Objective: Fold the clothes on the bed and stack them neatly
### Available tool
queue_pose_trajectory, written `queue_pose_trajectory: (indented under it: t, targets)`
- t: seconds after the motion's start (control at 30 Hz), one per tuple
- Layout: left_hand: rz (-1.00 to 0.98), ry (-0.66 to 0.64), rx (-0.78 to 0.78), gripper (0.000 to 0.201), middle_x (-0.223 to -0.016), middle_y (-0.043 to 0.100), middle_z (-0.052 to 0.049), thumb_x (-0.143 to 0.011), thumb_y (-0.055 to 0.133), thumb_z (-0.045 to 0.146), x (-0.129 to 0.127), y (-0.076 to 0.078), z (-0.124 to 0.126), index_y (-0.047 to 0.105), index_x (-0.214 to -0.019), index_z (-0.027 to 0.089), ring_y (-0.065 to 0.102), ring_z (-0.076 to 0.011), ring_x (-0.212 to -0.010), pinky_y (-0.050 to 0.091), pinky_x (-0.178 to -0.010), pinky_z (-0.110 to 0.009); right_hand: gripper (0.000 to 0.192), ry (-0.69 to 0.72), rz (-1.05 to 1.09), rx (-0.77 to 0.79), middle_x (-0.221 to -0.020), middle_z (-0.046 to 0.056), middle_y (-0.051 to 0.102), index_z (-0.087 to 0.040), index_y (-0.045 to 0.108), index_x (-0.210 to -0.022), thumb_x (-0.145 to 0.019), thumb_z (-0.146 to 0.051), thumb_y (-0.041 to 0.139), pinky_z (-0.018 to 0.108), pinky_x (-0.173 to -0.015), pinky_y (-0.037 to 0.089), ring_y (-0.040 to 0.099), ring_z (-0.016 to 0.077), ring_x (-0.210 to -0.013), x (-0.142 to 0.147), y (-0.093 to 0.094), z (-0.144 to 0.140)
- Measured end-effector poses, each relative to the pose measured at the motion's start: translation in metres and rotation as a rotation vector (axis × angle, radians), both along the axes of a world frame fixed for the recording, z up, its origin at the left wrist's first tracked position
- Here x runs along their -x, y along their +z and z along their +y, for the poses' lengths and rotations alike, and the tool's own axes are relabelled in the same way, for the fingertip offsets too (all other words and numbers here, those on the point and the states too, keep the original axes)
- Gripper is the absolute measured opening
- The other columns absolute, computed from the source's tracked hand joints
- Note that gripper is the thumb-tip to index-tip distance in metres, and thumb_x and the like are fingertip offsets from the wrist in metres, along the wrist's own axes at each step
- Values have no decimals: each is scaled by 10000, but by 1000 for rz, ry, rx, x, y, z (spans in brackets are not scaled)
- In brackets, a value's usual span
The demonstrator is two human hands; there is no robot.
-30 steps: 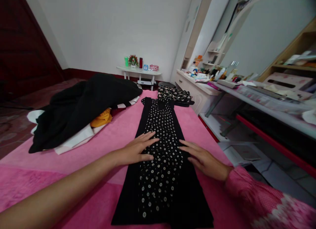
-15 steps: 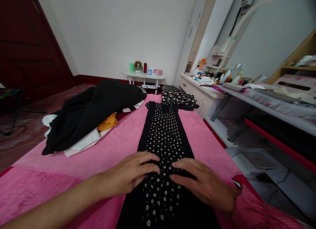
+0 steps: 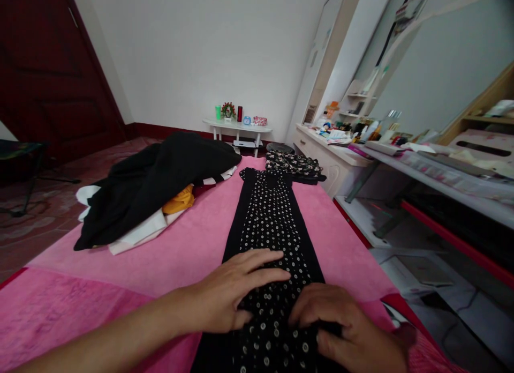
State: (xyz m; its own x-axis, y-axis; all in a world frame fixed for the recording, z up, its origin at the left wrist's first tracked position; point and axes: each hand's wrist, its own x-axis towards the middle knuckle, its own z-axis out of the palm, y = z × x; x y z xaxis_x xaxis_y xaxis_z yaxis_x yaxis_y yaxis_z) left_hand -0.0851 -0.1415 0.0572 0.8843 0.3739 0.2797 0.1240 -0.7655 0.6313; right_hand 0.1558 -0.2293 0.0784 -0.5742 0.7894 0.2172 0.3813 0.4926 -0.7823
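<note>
A long black garment with white dots [image 3: 271,223] lies folded lengthwise down the middle of a pink blanket [image 3: 188,250]. My left hand [image 3: 236,292] rests flat on its near part, fingers spread and pointing right. My right hand [image 3: 345,330] sits just right of it on the same cloth, with its fingers curled down onto the fabric. Whether the right hand pinches the cloth is not clear.
A heap of black, white and yellow clothes [image 3: 152,185] lies at the left. A folded flowered garment [image 3: 295,164] sits at the blanket's far end. A cluttered white dresser [image 3: 341,153] and shelves stand to the right, a small white table [image 3: 236,129] by the far wall.
Both hands have slid toward me along the dotted garment and drawn together. The right hand's fingers went from flat and spread to curled down on the cloth.
</note>
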Motion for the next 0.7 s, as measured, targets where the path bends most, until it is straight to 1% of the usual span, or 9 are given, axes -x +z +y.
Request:
queue_pose_trajectory:
  t: [0.03, 0.1, 0.13, 0.2, 0.3, 0.37, 0.43, 0.53, 0.7]
  targets:
    - [-2, -48, 21, 741, -1483, 325, -9, -605, 590, 31, -4, -1, 0, 486, -1283, 312, 318, -265, -1330, 264, -1098, -478, 299, -44, 38, 50, -839, 52, 691, -197, 659, -872, -909, -429, 475, 280, -746, 452, 619, 151, -803, -1, -1, 0]
    - [-30, -87, 162, 484, -1312, 536, -6, -662, 580, 67, -12, 0, 1, 631, -1094, 280, 467, -243, -1213, 349, -1046, -437, 330, -172, 108, 162, -817, 52, 683, -190, 680, -863, -884, -471, 507, 268, -712, 456, 615, 158, -778, -5, -4, 2]
    - [-48, -64, 272, 332, -1150, 630, -13, -713, 556, 94, -16, 0, 1, 668, -986, 245, 554, -216, -1091, 422, -973, -397, 335, -255, 149, 220, -800, 46, 673, -186, 683, -860, -868, -484, 529, 259, -686, 453, 606, 157, -757, -7, -6, 3]
    - [-95, 52, 507, 166, -843, 655, -13, -799, 507, 162, -22, 1, 1, 663, -856, 181, 614, -155, -823, 511, -774, -303, 337, -417, 259, 333, -730, 23, 632, -173, 671, -817, -830, -497, 579, 233, -612, 436, 571, 137, -683, -10, -10, 8]
    - [-126, 251, 808, 192, -714, 545, 9, -829, 523, 323, -28, 0, 4, 587, -877, 148, 558, -117, -632, 510, -535, -236, 334, -523, 427, 585, -697, -4, 581, -163, 622, -809, -795, -497, 619, 210, -549, 425, 542, 109, -619, -13, -16, 15]
    - [-72, 349, 969, 301, -709, 506, 21, -804, 563, 381, -28, -3, 7, 529, -997, 152, 545, -115, -594, 496, -455, -221, 351, -510, 461, 758, -723, -6, 585, -171, 585, -898, -766, -490, 650, 214, -542, 446, 564, 112, -621, -13, -21, 19]
    - [19, 419, 1072, 478, -685, 502, 36, -764, 619, 396, -26, -6, 9, 449, -1142, 159, 556, -121, -562, 492, -433, -224, 448, -494, 437, 857, -723, -16, 587, -190, 530, -1015, -719, -481, 697, 211, -523, 459, 577, 112, -604, -15, -28, 21]
    - [80, 440, 1071, 691, -641, 549, 47, -723, 670, 398, -22, -11, 7, 323, -1274, 165, 577, -129, -506, 468, -434, -217, 591, -456, 384, 890, -683, -44, 570, -213, 451, -1118, -672, -480, 732, 188, -469, 452, 565, 98, -544, -17, -38, 21]
    - [115, 427, 793, 601, -554, 558, 81, -761, 594, 241, -14, -19, -5, 321, -1296, 201, 540, -100, -454, 387, -439, -171, 612, -423, 287, 842, -673, -52, 557, -216, 381, -1213, -727, -455, 666, 201, -459, 480, 581, 106, -524, -21, -49, 18]
